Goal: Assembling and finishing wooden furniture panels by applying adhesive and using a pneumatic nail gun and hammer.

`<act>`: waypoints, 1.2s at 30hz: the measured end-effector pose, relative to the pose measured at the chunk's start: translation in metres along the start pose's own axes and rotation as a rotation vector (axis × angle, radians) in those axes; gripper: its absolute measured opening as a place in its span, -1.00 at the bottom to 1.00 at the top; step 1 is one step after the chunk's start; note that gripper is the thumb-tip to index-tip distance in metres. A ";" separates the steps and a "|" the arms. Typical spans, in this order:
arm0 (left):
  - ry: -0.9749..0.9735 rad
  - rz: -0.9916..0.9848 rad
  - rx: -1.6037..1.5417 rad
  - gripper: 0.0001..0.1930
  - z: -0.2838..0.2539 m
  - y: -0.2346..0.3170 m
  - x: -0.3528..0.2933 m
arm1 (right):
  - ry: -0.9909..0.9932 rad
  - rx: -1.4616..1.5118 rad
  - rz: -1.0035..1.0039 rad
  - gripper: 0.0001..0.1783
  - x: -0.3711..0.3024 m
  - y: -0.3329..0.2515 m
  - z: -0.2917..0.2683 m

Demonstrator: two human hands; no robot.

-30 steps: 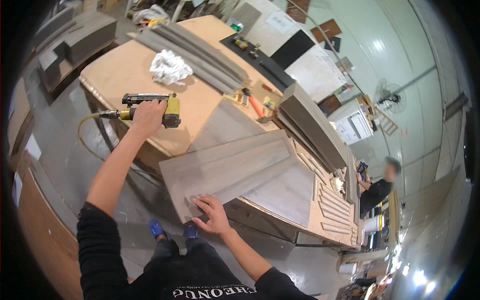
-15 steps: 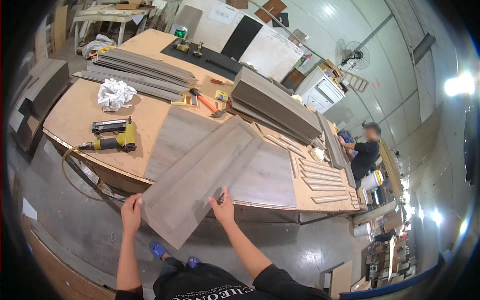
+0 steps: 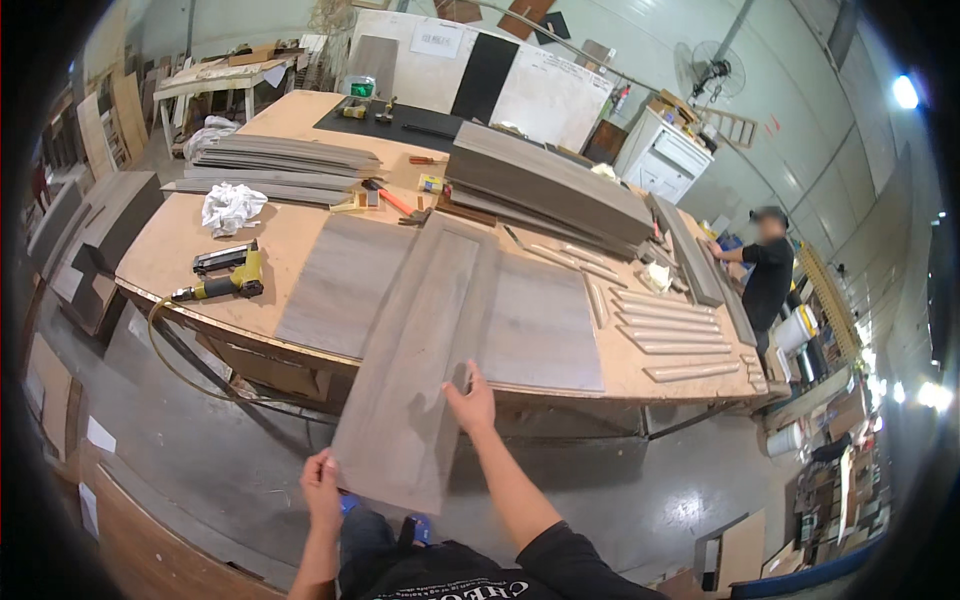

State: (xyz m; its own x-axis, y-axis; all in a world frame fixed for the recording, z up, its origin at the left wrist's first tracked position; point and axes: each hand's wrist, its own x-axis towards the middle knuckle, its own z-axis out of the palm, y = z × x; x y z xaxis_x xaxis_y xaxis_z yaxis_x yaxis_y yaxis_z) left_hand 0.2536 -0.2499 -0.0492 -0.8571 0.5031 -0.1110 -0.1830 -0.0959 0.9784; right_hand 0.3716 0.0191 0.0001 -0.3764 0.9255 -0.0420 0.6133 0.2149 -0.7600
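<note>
A long grey wood-grain panel (image 3: 415,330) with a recessed middle lies aslant over the table's front edge, its near end jutting out toward me. My left hand (image 3: 322,490) is closed on the near left corner, thumb on top. At the right edge, my right hand (image 3: 470,400) grips the panel, its thumb against the face; some of its fingers are hidden. Beneath the panel a flat grey sheet (image 3: 545,330) rests on the table, showing on both sides.
A yellow-black nail gun (image 3: 228,275), its hose trailing off the table (image 3: 160,250), lies left beside a white cloth (image 3: 232,208). Beyond are stacked grey strips (image 3: 285,160), a hammer (image 3: 400,205) and stacked boards (image 3: 545,190). Several edging pieces (image 3: 670,325) lie right; another person (image 3: 765,280) stands farther off.
The panel has swung from a steep slant to lie more nearly straight away from me. My left hand has carried its near end rightward; the head view has also shifted.
</note>
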 end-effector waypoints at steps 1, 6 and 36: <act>-0.019 -0.006 0.016 -0.73 0.014 0.003 -0.012 | 0.042 0.099 -0.004 -0.12 0.007 0.024 -0.003; -0.080 -0.226 -0.014 -0.71 0.052 0.003 -0.044 | -0.016 0.211 0.010 -0.17 -0.021 0.061 -0.040; -0.126 0.277 0.506 -0.62 0.030 0.009 -0.068 | -0.308 -0.131 -0.727 -0.38 -0.139 -0.010 0.004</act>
State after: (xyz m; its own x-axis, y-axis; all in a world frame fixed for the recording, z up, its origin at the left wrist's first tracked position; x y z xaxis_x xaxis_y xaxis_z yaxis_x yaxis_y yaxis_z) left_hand 0.3245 -0.2589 -0.0278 -0.7706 0.6190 0.1516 0.3186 0.1682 0.9328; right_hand 0.4145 -0.1127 0.0109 -0.8764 0.4157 0.2431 0.2099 0.7841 -0.5841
